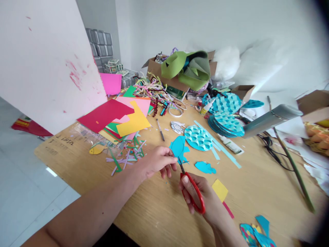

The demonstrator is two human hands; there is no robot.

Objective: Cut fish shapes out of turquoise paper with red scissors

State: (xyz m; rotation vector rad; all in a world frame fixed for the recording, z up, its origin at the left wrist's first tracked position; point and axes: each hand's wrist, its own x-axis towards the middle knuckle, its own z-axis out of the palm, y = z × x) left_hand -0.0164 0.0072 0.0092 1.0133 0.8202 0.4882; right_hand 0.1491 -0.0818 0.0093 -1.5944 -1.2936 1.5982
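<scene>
Between thumb and fingers my left hand (pixel 160 161) pinches a piece of blue paper (pixel 178 146) with a drawn outline on it. My right hand (pixel 197 193) is closed round the red handles of a pair of scissors (pixel 197 195). The blades meet the lower edge of the blue paper, close to my left fingertips. On the table just right of the paper lies a blue paper fish (pixel 205 167). Behind it is a round blue piece with a wavy layered surface (pixel 198 138). A yellow paper scrap (pixel 220 190) lies beside my right wrist.
Coloured paper sheets (pixel 108 115) and cut strips (pixel 125 157) cover the table's left side. Pipe cleaners (pixel 151 87) and a box with green felt (pixel 187 67) stand behind. Farther right are a glue bottle (pixel 231 144), a grey thermos (pixel 272 120) and a long green stick (pixel 295 171).
</scene>
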